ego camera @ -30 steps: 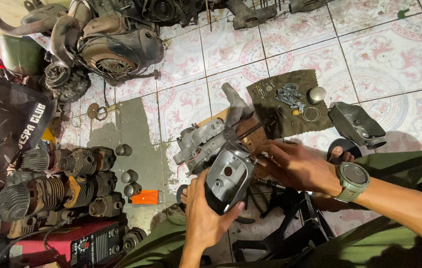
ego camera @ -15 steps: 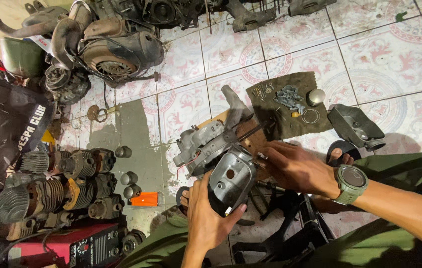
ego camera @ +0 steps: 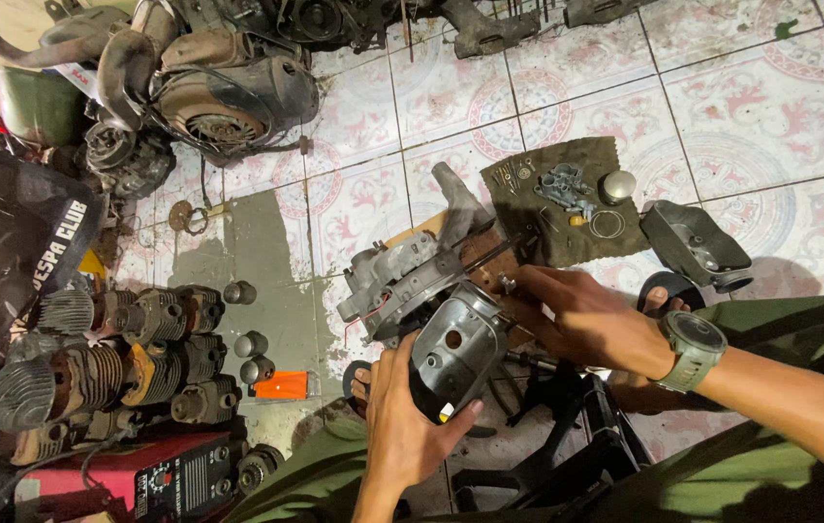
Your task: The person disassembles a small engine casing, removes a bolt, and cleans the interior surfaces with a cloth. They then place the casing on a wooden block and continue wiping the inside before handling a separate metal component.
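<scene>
Below, the left hand (ego camera: 407, 421) curled its fingers around the grey cover (ego camera: 457, 351) against the engine casing (ego camera: 402, 276). Whether the right hand (ego camera: 591, 320) pinched anything was hidden; the red welder (ego camera: 155, 479) was cut off at the floor's lower edge.

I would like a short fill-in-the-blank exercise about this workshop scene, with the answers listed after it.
1. The left hand grips a grey metal engine cover from ____.
2. The right hand wears a watch on its ____.
3. Small carburettor parts lie on a dark ____ spread on the tiled floor.
4. Beside the row of finned cylinders lies a small ____ box.

Missing words: below; wrist; cloth; orange
</scene>
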